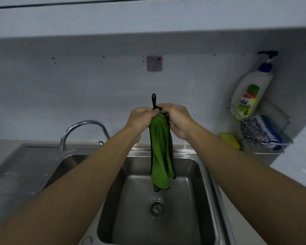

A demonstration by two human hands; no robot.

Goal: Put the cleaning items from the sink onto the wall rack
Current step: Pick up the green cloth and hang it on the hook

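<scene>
Above the sink (pixel 204 172), both hands pinch a limp green black-edged cloth (pixel 162 156).

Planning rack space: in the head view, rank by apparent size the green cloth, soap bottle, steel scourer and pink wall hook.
1. The soap bottle and green cloth: about alike; the cloth hangs bunched and nearer the camera, so unranked.
2. The steel scourer.
3. Smallest: the pink wall hook.

the hanging microfibre cloth (pixel 162 154) was green with black edging and a black loop. the tall plastic pump bottle (pixel 251 89) was white with a blue pump. the small square wall hook (pixel 154 63) was pink.
</scene>
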